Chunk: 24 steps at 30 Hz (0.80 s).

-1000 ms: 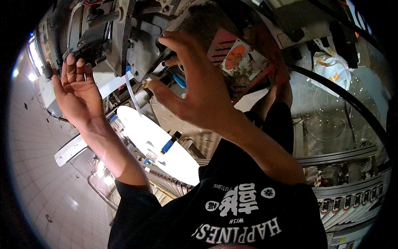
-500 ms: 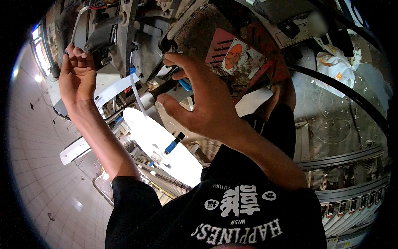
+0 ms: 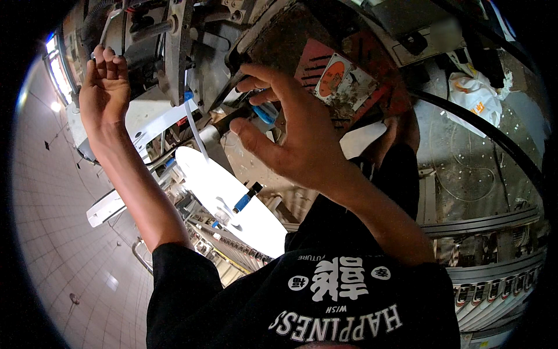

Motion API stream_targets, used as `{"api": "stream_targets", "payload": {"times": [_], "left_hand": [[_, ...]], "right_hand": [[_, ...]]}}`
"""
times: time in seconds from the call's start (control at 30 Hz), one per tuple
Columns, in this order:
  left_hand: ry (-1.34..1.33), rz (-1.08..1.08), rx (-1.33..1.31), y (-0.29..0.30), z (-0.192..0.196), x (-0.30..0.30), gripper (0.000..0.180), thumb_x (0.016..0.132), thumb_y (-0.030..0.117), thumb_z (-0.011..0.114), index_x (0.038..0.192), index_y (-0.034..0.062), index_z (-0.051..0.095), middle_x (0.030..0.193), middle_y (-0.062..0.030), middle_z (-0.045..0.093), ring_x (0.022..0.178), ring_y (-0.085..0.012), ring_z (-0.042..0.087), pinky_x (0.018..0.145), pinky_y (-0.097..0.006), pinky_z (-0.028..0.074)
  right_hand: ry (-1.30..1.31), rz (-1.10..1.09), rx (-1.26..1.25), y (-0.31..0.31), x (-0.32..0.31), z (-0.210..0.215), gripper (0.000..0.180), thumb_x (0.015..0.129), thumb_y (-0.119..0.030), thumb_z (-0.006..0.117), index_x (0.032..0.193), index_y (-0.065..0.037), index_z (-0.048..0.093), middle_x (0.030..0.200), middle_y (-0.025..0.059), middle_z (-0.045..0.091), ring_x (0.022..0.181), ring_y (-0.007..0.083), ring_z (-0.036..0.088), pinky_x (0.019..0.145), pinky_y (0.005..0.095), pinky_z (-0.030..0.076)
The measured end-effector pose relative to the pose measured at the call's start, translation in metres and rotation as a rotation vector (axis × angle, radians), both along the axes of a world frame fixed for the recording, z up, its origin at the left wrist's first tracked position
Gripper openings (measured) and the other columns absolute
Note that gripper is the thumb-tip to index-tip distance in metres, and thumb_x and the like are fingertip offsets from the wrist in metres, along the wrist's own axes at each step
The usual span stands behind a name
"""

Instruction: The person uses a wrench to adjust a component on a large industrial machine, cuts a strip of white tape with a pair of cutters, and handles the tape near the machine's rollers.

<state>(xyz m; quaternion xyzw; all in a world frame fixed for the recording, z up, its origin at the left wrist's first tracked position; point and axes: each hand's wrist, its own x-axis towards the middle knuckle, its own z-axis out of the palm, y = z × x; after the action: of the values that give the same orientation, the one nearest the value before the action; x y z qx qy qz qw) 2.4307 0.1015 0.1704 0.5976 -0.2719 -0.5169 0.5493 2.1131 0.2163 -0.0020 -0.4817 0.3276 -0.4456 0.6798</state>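
My left hand [image 3: 106, 96] is raised at the upper left, palm in view and fingers curled at the lower end of a thin metal rod [image 3: 108, 28]. The rod runs up into a dark machine with metal brackets [image 3: 177, 52]; how firmly I grip it is partly hidden. In the middle, my right hand [image 3: 290, 131] hovers with fingers bent and thumb apart, nothing between them. Beyond its fingers lies a blue object [image 3: 264, 113], partly covered. A worn red machine cover [image 3: 317, 61] with a dirty label plate is to its right.
A white oval panel [image 3: 200, 180] with a blue and black fitting [image 3: 247, 198] lies below my arms. A thick black cable [image 3: 476, 116] bends across the right, near a white plastic bag [image 3: 474, 102]. Metal rails [image 3: 482, 221] run at the lower right.
My left hand has moved a little upward, fingers still at the rod. My right hand has shifted slightly right and stays apart from things. The whole view has shifted a little.
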Motion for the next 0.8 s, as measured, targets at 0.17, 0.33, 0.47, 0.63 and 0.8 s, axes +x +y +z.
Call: {"api": "stream_targets", "payload": {"times": [0.17, 0.33, 0.47, 0.63, 0.8], "left_hand": [[0.011, 0.004, 0.019, -0.009, 0.000, -0.001, 0.036, 0.115, 0.019, 0.036, 0.132, -0.0066, 0.054, 0.106, -0.0171, 0.066, 0.105, -0.0287, 0.064, 0.096, -0.042, 0.055], [0.051, -0.030, 0.038, -0.017, 0.002, 0.004, 0.035, 0.115, 0.018, 0.035, 0.131, -0.0061, 0.054, 0.104, -0.0154, 0.067, 0.105, -0.0284, 0.064, 0.097, -0.043, 0.055], [0.056, -0.047, 0.060, -0.021, 0.003, 0.007, 0.035, 0.115, 0.018, 0.035, 0.130, -0.0060, 0.054, 0.103, -0.0150, 0.067, 0.104, -0.0282, 0.065, 0.097, -0.044, 0.055], [0.121, -0.084, 0.048, -0.019, 0.003, 0.004, 0.037, 0.115, 0.020, 0.034, 0.128, -0.0062, 0.056, 0.107, -0.0170, 0.066, 0.106, -0.0289, 0.064, 0.099, -0.045, 0.054], [0.300, -0.066, 0.086, 0.018, -0.014, -0.020, 0.045, 0.115, 0.028, 0.033, 0.129, -0.0088, 0.054, 0.121, -0.0218, 0.062, 0.118, -0.0323, 0.059, 0.109, -0.047, 0.048]], "right_hand": [[-0.011, -0.018, -0.016, -0.002, -0.001, -0.001, 0.070, 0.096, -0.039, 0.074, 0.150, -0.005, 0.045, 0.128, 0.0181, 0.067, 0.114, 0.0319, 0.067, 0.096, 0.0481, 0.053], [-0.025, -0.009, 0.016, -0.001, 0.001, -0.002, 0.070, 0.096, -0.040, 0.074, 0.149, -0.004, 0.045, 0.125, 0.0194, 0.067, 0.113, 0.0310, 0.067, 0.094, 0.0458, 0.054], [-0.042, 0.013, 0.036, -0.001, 0.002, -0.003, 0.070, 0.096, -0.039, 0.075, 0.149, -0.004, 0.045, 0.124, 0.0199, 0.067, 0.113, 0.0305, 0.067, 0.094, 0.0451, 0.055], [-0.078, 0.021, 0.052, -0.002, 0.003, -0.001, 0.069, 0.096, -0.037, 0.076, 0.149, -0.004, 0.045, 0.125, 0.0198, 0.067, 0.113, 0.0304, 0.067, 0.095, 0.0456, 0.054], [-0.048, 0.053, 0.095, -0.008, -0.001, 0.004, 0.069, 0.096, -0.031, 0.075, 0.151, -0.004, 0.042, 0.129, 0.0196, 0.064, 0.115, 0.0292, 0.065, 0.097, 0.0451, 0.053]]}}
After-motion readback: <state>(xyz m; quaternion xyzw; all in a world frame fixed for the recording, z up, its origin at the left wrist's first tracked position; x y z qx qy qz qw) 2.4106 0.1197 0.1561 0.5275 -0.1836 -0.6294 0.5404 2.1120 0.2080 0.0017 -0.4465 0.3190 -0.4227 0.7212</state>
